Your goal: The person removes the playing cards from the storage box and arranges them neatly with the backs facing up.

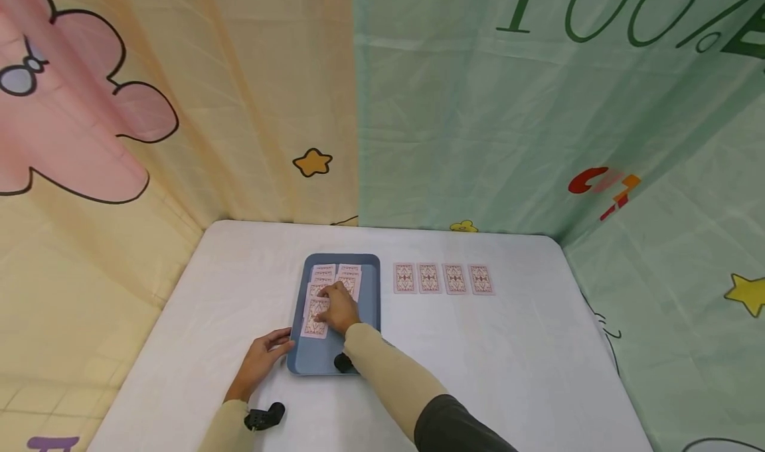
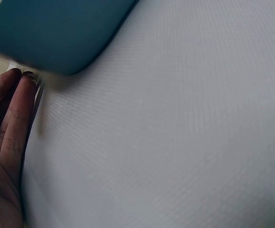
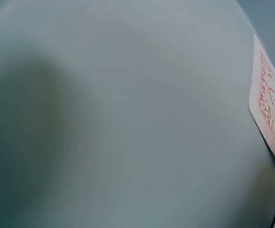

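Note:
A blue tray (image 1: 370,319) lies on the table with two overlapping columns of face-down playing cards (image 1: 323,274), their backs patterned in red. Over the tray, my right hand (image 1: 340,309) pinches a playing card (image 1: 315,324) at the lower end of the left column. That card (image 3: 265,99) also shows at the right edge of the right wrist view, with a fingertip on its patterned back; the other fingers are out of sight there. My left hand (image 1: 261,358) rests at the tray's left side, its fingers (image 2: 16,114) extended towards the rim.
Right of the tray, several face-down cards (image 1: 429,278) lie in a spaced row on the white table (image 1: 478,352). Patterned curtains (image 1: 454,120) rise behind the table and at its sides. Black wrist devices (image 1: 259,417) are strapped to both wrists.

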Demonstrator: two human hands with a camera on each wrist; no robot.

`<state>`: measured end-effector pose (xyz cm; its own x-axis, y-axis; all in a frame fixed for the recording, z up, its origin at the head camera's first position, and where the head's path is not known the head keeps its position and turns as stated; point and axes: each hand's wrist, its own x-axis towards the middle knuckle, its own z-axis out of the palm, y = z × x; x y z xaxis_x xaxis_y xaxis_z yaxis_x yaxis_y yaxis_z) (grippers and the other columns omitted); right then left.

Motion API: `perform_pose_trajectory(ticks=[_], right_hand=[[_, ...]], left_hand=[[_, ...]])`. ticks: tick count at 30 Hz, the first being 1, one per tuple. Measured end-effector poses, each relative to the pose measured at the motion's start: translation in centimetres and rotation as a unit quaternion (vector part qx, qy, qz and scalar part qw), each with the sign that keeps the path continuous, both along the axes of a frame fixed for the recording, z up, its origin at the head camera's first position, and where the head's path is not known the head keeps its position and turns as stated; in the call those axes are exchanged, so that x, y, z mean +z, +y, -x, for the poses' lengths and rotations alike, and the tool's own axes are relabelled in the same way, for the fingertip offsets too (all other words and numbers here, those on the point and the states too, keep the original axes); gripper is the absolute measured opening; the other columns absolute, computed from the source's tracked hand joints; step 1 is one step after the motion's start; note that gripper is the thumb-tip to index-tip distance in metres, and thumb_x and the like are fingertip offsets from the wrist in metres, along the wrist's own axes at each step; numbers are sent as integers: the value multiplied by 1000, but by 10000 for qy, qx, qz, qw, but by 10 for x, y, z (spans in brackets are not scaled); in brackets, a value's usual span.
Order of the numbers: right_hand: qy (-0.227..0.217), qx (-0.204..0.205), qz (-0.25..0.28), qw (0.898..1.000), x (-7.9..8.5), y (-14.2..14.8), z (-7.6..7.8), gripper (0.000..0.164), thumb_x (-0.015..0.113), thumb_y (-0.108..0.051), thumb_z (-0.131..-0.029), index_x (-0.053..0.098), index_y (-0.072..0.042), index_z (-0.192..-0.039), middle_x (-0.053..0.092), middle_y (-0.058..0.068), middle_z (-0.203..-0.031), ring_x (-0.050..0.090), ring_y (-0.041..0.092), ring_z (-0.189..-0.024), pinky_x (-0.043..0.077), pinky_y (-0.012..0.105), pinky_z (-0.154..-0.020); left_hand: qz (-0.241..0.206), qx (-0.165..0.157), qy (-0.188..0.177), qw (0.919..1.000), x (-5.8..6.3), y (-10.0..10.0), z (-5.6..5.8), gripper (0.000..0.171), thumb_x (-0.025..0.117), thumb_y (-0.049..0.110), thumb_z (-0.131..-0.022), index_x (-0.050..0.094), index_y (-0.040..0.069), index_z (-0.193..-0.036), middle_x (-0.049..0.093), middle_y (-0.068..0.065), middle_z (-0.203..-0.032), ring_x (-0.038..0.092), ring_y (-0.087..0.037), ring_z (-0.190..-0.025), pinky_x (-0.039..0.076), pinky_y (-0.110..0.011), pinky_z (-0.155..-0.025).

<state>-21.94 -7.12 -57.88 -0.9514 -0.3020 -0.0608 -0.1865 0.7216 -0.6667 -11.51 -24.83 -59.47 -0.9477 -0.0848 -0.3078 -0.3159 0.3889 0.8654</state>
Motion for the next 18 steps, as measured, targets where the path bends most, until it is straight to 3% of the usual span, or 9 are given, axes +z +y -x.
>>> perform_pose_trajectory(ticks=[4,10,18], right_hand=[[24,246,440,9987,0,5,1,38,85,-18,-73,64,-13,-105,59,-3,-103,52,12,-95,45,27,-89],[-320,416,1556,9864,2,13,4,22,74,-6,-83,66,-7,-104,65,0,-92,51,6,-74,44,20,-68],[-157,402,2007,9787,10,29,4,17,67,-6,-89,71,-4,-105,67,4,-91,45,5,-60,42,20,-58]], left_hand=[[-43,3,-22,10000,-1,-1,2,50,67,23,-91,54,-4,-132,65,-16,-114,52,-34,-120,36,-51,-104],[-81,-53,-39,9999,-2,-2,3,52,67,24,-91,53,-4,-133,64,-19,-117,50,-37,-123,34,-53,-105],[-90,-36,-158,9998,-1,-2,3,54,66,25,-92,51,-5,-134,61,-21,-123,48,-37,-126,33,-52,-107]])
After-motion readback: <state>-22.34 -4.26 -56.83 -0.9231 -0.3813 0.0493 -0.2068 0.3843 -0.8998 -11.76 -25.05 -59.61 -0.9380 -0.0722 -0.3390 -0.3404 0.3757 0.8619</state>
